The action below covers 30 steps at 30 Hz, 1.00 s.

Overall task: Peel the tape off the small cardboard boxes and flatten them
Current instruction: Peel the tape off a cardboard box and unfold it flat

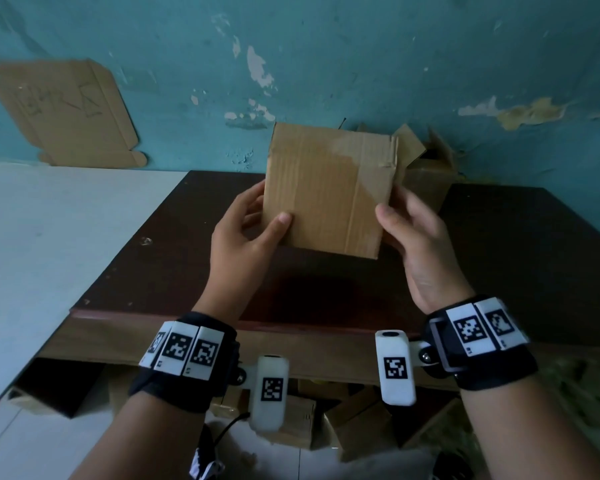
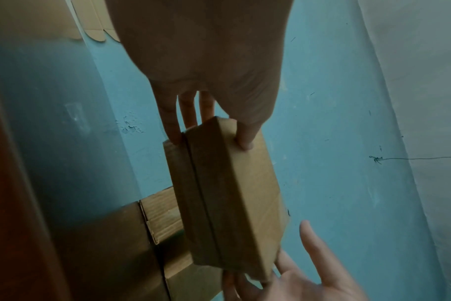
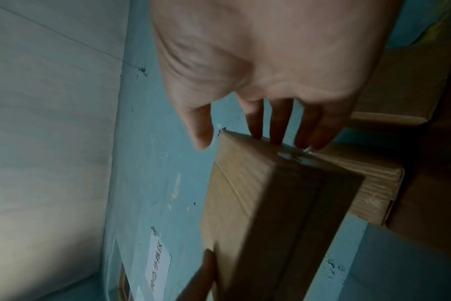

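Note:
I hold a small brown cardboard box (image 1: 326, 188) upright above the dark table (image 1: 499, 258). A shiny strip of clear tape (image 1: 357, 154) runs over its front face and top right edge. My left hand (image 1: 267, 213) grips the box's left edge, thumb on the front and fingers behind. My right hand (image 1: 394, 206) supports the right side with straight fingers; in the wrist views its thumb stands off the cardboard. The left wrist view shows the box (image 2: 234, 193) edge-on, with a seam between its flaps. The right wrist view shows the box (image 3: 270, 203) under my right fingertips (image 3: 278, 140).
A second cardboard box (image 1: 426, 171) with raised flaps stands at the table's back against the teal wall. A flattened cardboard sheet (image 1: 66, 112) leans on the wall at left. A white surface (image 1: 49, 237) adjoins the table. Several cardboard boxes (image 1: 291, 420) lie under the table.

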{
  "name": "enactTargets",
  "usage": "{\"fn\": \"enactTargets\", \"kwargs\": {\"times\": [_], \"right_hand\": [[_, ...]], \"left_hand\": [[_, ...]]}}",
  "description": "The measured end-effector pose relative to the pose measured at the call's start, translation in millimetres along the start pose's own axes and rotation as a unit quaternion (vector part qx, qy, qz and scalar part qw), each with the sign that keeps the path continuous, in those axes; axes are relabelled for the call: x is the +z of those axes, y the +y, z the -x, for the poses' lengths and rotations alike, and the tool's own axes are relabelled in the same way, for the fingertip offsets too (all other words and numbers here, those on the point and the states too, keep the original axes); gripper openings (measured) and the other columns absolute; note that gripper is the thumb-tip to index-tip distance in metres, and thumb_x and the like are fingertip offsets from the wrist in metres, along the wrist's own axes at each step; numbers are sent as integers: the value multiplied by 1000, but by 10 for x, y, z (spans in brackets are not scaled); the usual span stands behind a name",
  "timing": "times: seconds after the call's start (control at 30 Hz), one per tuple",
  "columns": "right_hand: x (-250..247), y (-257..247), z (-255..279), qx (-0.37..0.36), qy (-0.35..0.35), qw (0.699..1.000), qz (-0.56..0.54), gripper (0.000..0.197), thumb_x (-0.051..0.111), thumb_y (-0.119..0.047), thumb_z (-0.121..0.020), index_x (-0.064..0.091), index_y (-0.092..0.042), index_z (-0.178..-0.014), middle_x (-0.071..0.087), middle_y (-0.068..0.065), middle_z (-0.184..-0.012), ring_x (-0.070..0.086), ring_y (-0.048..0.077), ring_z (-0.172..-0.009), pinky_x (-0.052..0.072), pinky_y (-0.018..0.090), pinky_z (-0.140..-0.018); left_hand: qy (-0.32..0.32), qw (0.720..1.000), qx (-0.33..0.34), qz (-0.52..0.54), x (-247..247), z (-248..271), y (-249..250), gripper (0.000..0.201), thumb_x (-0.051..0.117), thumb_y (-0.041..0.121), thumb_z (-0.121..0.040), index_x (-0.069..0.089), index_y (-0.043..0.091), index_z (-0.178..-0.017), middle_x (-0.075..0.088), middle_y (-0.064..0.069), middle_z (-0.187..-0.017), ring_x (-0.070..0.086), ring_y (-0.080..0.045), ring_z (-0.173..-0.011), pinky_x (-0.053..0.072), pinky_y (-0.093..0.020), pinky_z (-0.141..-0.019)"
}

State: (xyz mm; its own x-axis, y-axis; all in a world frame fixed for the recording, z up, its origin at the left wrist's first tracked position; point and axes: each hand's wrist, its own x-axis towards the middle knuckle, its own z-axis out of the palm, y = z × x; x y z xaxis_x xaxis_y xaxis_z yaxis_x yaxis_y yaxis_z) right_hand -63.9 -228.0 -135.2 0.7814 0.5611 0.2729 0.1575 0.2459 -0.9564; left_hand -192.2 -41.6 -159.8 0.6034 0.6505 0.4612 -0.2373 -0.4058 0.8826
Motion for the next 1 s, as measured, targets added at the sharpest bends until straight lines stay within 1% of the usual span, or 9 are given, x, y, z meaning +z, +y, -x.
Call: {"fn": "enactTargets", "kwargs": {"times": [0.17,0.23,0.3,0.4,0.47,0.63,0.73,0.87,1.0], "right_hand": [[-33,0,-5,53,45,994,-80,56,49,-59,-91,57,-21,-132,65,3,-132,62,22,-122,48,54,-103],[-61,-21,-16,54,57,994,-82,57,49,-57,-91,57,-19,-132,66,5,-128,64,22,-119,49,56,-102],[-67,-40,-36,38,44,998,-36,55,56,-48,-92,56,-15,-136,68,6,-125,67,20,-115,53,51,-99],[-29,-50,-43,34,18,999,3,54,60,-30,-85,58,-16,-137,72,4,-120,68,18,-111,54,41,-95],[-7,-43,-37,27,13,999,28,53,62,-23,-81,60,-18,-134,72,3,-119,67,18,-113,51,39,-99],[34,-5,-46,18,37,996,79,66,73,-22,-72,53,-29,-134,64,-1,-129,62,16,-120,49,44,-106],[133,45,-12,10,42,992,121,65,82,-25,-78,47,-33,-132,60,-8,-130,59,8,-120,49,38,-106],[299,97,37,-18,78,974,212,84,84,-40,-77,37,-23,-145,51,-16,-128,51,-1,-117,41,11,-93],[323,120,34,-24,114,956,271,89,83,-50,-72,38,-23,-143,54,-13,-126,55,9,-119,49,29,-98]], "left_hand": [[-30,999,-2,17,-40,-21,-61,45,71,-3,-87,61,29,-118,67,3,-125,63,-17,-123,54,-49,-103],[-30,1000,5,2,-63,-58,-72,36,62,-8,-91,65,21,-110,72,4,-114,68,-14,-113,57,-43,-99],[-28,999,-20,26,-70,-84,-6,25,49,1,-102,68,18,-102,75,10,-96,70,-6,-94,59,-30,-84],[-46,996,-53,47,-59,-98,106,30,38,24,-111,68,18,-111,73,5,-98,70,-11,-94,60,-37,-85],[-55,995,-63,49,-63,-102,153,28,47,33,-106,65,20,-123,74,3,-106,72,-11,-99,60,-35,-87],[-97,989,-111,24,-33,-177,193,66,68,36,-80,52,22,-142,69,3,-125,68,-10,-114,55,-26,-91],[-58,990,-91,-95,77,-148,196,44,79,45,-82,65,30,-121,73,14,-105,68,1,-98,49,-12,-77],[11,978,-40,-206,188,-43,194,19,78,42,-81,68,31,-92,71,17,-80,67,3,-78,47,-17,-65],[8,972,-38,-233,214,5,233,15,68,31,-79,66,32,-94,70,15,-80,67,-1,-78,51,-23,-66]]}}
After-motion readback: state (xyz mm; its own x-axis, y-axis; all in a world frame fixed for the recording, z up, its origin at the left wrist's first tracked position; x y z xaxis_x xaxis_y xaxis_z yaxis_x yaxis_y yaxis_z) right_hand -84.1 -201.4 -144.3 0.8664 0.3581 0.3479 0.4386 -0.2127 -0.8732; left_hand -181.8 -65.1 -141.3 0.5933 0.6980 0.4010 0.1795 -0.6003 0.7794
